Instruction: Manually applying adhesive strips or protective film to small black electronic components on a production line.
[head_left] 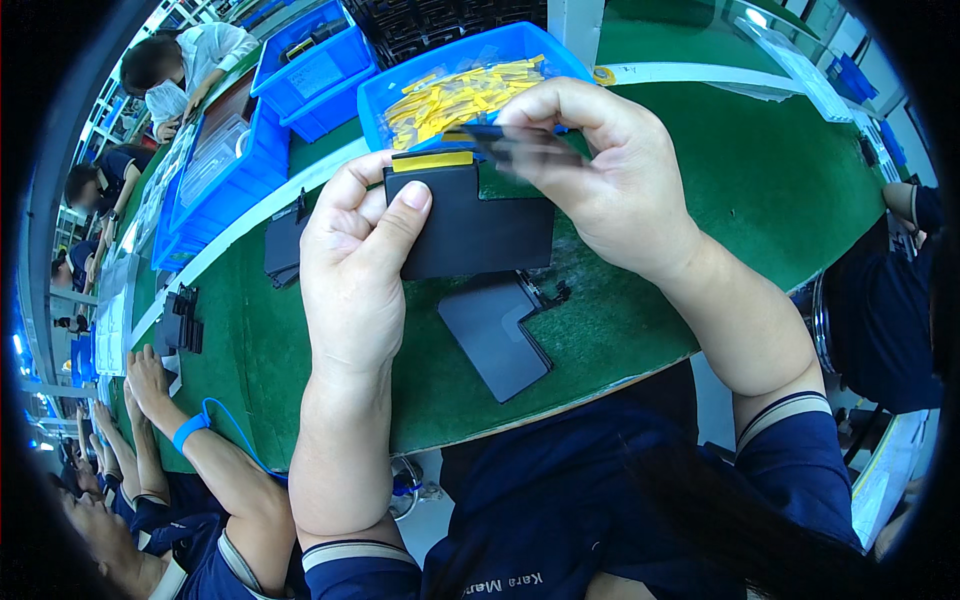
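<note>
My left hand (365,235) grips a flat black L-shaped pack (480,235), with the thumb on its face and the fingers behind it. Along the pack's upper left edge runs a yellow strip (432,161). Just above and to the right, my right hand (620,180) pinches a thin dark piece (525,150), smeared by motion, so its exact kind is unclear. Whether that piece touches the pack I cannot tell. Below my hands, another L-shaped pack (490,330) lies on the green table, with small dark leads at its right side.
Behind my hands stands a blue bin (375,105) full of yellow strips. More blue bins (225,190) line the far left. Stacked dark packs (283,245) and a smaller pile (180,320) rest on the green table (770,190). A co-worker's arm (225,450) with a blue wristband reaches in at left.
</note>
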